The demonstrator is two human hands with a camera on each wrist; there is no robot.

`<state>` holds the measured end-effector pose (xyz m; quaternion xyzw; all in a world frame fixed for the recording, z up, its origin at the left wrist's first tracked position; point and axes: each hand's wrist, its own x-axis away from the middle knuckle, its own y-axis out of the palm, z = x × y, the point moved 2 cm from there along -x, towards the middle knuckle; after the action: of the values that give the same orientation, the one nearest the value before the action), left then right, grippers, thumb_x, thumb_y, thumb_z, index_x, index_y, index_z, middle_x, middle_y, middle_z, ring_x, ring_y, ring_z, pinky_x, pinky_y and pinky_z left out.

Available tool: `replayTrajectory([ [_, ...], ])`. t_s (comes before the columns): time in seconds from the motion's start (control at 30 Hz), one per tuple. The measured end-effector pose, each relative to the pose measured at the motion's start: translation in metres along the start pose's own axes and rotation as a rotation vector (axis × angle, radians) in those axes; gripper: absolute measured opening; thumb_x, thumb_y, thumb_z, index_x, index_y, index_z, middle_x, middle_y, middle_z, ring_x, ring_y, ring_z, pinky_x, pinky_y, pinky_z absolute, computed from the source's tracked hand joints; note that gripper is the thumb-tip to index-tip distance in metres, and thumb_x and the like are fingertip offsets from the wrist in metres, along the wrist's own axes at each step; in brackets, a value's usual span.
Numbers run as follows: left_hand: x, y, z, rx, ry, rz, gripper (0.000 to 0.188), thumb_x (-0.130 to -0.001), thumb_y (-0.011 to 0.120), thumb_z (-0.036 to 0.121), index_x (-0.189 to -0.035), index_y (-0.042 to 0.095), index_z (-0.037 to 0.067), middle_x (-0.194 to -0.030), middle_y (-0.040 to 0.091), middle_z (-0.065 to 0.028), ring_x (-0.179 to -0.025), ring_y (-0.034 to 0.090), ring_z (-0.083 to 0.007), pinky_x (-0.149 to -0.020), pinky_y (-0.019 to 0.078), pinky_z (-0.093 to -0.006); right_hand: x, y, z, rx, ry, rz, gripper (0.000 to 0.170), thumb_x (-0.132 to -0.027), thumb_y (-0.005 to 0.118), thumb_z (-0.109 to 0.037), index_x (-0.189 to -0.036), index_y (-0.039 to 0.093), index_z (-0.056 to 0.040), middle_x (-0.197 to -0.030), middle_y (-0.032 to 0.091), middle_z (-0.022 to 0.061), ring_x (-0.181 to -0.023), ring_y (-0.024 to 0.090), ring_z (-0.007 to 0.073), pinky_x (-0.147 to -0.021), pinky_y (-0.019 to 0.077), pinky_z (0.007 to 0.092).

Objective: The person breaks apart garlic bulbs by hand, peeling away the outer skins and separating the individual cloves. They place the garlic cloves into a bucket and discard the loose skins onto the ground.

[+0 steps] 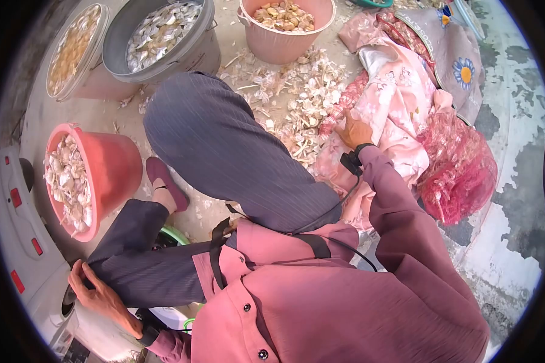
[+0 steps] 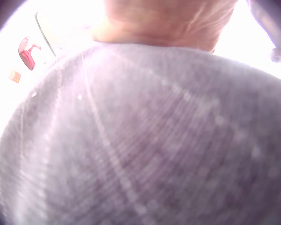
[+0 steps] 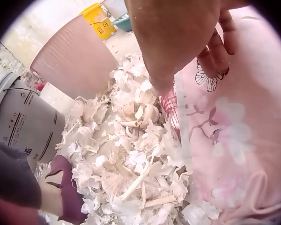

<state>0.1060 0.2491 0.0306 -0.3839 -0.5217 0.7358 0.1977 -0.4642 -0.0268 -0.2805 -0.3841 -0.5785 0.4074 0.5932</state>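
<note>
My right hand (image 1: 354, 132) is over the edge of a pink flowered cloth (image 1: 399, 91), beside a strip of red mesh bag (image 1: 348, 97). In the right wrist view its loosely bent fingers (image 3: 216, 54) come down at a printed butterfly on the cloth, which lies smooth under them. Loose garlic skins and stalks (image 3: 131, 159) are heaped alongside. My left hand (image 1: 97, 296) rests by the bent left knee, fingers relaxed and nothing in them. Dark striped trouser cloth (image 2: 131, 140) fills most of the left wrist view, below the skin of that hand.
A red bucket (image 1: 118, 175) of garlic stands at the left. Behind are a grey bucket (image 1: 194, 66) of cloves in water, a white bucket (image 1: 97, 91) and a pink bucket (image 1: 278, 45). Red mesh bags (image 1: 460, 175) lie at the right, and a yellow bucket (image 3: 98, 21) stands farther back.
</note>
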Motion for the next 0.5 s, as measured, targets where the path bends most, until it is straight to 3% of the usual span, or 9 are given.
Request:
replayTrajectory([
  [0.03,0.0,-0.001,0.003,0.003,0.0,-0.006,0.017,-0.096,0.059,0.013,-0.107,0.065,0.002,-0.097,0.061,-0.0072,-0.089,0.06,-0.0194,-0.084,0.0463,-0.031,-0.008,0.0,0.004,0.03,-0.002,-0.005,0.062,-0.087,0.061,-0.048,-0.133,0.048,-0.0093,-0.085,0.071,0.0189,-0.08,0.069,0.0374,-0.069,0.0529,0.0482],
  [0.07,-0.001,-0.001,0.007,0.005,-0.005,0.005,0.017,-0.096,0.059,0.013,-0.107,0.065,0.002,-0.097,0.061,-0.0072,-0.089,0.06,-0.0194,-0.084,0.0463,-0.031,-0.01,0.004,0.011,-0.036,-0.079,0.182,0.055,-0.088,0.059,-0.051,-0.118,0.055,-0.0051,-0.079,0.069,0.0204,-0.078,0.069,0.039,-0.068,0.0529,0.0493],
  [0.17,-0.003,-0.002,0.017,-0.011,-0.04,-0.003,0.017,-0.096,0.059,0.013,-0.107,0.065,0.001,-0.097,0.061,-0.0077,-0.087,0.06,-0.0196,-0.082,0.0461,-0.0317,-0.016,-0.006,0.016,-0.022,0.067,0.106,0.045,-0.089,0.058,-0.047,-0.103,0.061,-0.0034,-0.079,0.069,0.0211,-0.079,0.068,0.0398,-0.071,0.0533,0.0486],
  [0.23,-0.005,-0.001,0.017,-0.016,-0.031,-0.011,0.017,-0.096,0.059,0.013,-0.107,0.064,0.001,-0.096,0.061,-0.0083,-0.086,0.059,-0.02,-0.081,0.046,-0.0321,-0.01,-0.012,0.014,-0.103,-0.012,0.249,0.035,-0.088,0.062,-0.037,-0.093,0.06,-0.0016,-0.073,0.066,0.0206,-0.071,0.066,0.0396,-0.066,0.0521,0.0463],
  [0.3,-0.005,-0.001,0.021,-0.014,-0.03,-0.006,0.015,-0.095,0.059,0.01,-0.105,0.064,0.0,-0.096,0.061,-0.0091,-0.085,0.059,-0.0206,-0.08,0.046,-0.0327,-0.001,-0.022,0.015,-0.465,-0.053,0.326,0.031,-0.087,0.064,-0.03,-0.085,0.057,-0.0007,-0.072,0.065,0.0196,-0.068,0.064,0.04,-0.065,0.0493,0.0466],
  [0.33,-0.006,-0.001,0.022,-0.011,-0.03,-0.002,0.014,-0.094,0.059,0.008,-0.104,0.064,-0.001,-0.095,0.061,-0.0099,-0.083,0.059,-0.0212,-0.079,0.046,-0.0332,0.003,-0.028,0.008,-0.558,-0.074,0.383,0.023,-0.085,0.065,-0.018,-0.077,0.051,-0.0027,-0.063,0.058,0.01,-0.057,0.058,0.0267,-0.057,0.0448,0.0375],
  [0.37,-0.006,-0.001,0.022,-0.01,-0.03,-0.001,0.014,-0.094,0.059,0.008,-0.104,0.064,-0.001,-0.095,0.061,-0.0099,-0.083,0.059,-0.0212,-0.079,0.046,-0.0332,0.004,-0.033,-0.001,-0.557,-0.073,0.384,0.023,-0.085,0.065,-0.018,-0.077,0.051,-0.0027,-0.063,0.058,0.01,-0.057,0.058,0.0267,-0.057,0.0448,0.0375],
  [0.43,-0.006,0.0,0.021,-0.006,-0.023,-0.001,0.014,-0.094,0.059,0.008,-0.104,0.064,-0.001,-0.095,0.062,-0.01,-0.083,0.059,-0.0214,-0.079,0.0461,-0.0332,0.009,-0.048,-0.025,-1.11,-0.075,0.344,0.017,-0.084,0.065,-0.009,-0.077,0.05,-0.0058,-0.063,0.049,-0.0012,-0.057,0.049,0.01,-0.053,0.0392,0.0266],
  [0.5,-0.006,0.0,0.021,-0.008,-0.026,0.001,0.014,-0.094,0.06,0.008,-0.104,0.064,-0.002,-0.096,0.062,-0.01,-0.083,0.059,-0.0214,-0.079,0.0462,-0.0331,0.013,-0.077,-0.058,-1.265,-0.094,0.348,0.015,-0.085,0.064,-0.006,-0.08,0.05,-0.007,-0.066,0.048,-0.0031,-0.058,0.046,0.0072,-0.053,0.0371,0.0239],
])
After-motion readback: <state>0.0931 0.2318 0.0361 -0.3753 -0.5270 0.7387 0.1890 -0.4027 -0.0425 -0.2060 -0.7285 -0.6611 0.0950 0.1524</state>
